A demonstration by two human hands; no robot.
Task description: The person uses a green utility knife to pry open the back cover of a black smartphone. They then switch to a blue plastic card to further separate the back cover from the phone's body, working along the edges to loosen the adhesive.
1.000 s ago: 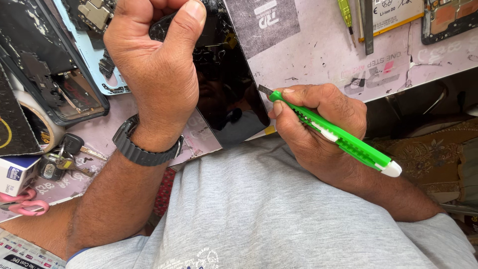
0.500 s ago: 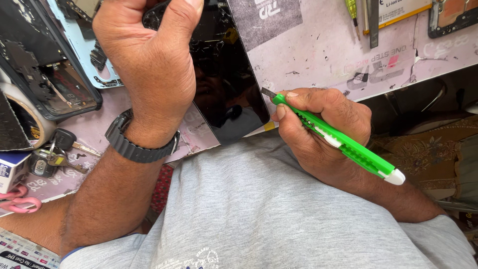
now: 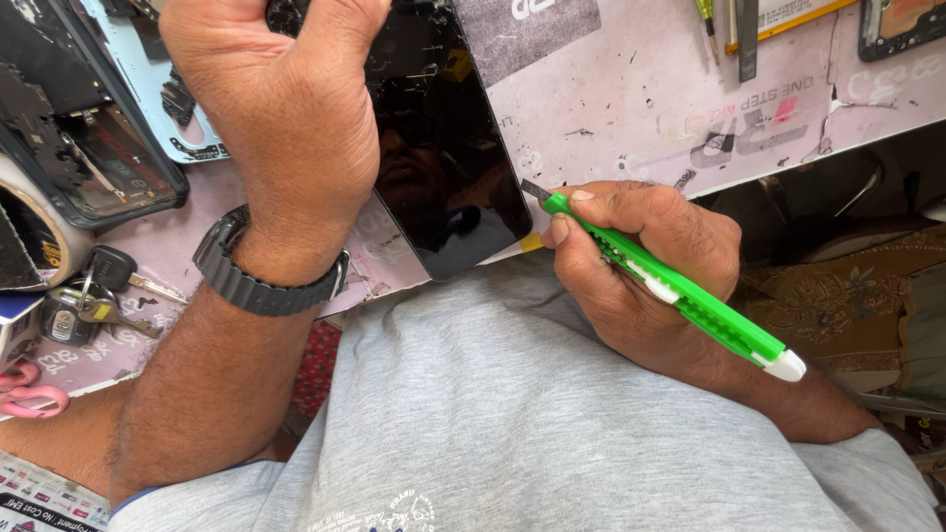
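Gripping a green plastic utility knife with a white end cap point(image 3: 680, 291), the right hand point(image 3: 645, 266) is wrapping thumb and fingers tightly round its body near the front, the short metal blade pointing toward the right edge of a glossy black phone screen panel point(image 3: 443, 167). Blade tip is sitting just beside that edge; whether it is touching the glass cannot be told.

The left hand point(image 3: 286, 108) is curling down over the top of the panel, fingers closed on its upper end and pinning it against the pale pink work mat point(image 3: 631, 108). The panel is lying tilted, its lower corner hanging past the mat's front edge, over the grey shirt point(image 3: 512, 424). A dark wristwatch point(image 3: 261, 281) is circling the left wrist.

On the left of the mat: an opened dark phone housing point(image 3: 94, 148) is lying beside a light blue back cover point(image 3: 163, 89), with a roll of tape point(image 3: 34, 232) and a bunch of keys point(image 3: 94, 296) below them. Pink scissor handles point(image 3: 30, 394) are showing at the left edge. A yellow-handled screwdriver point(image 3: 708, 20) is lying at the far top, well apart from both hands.
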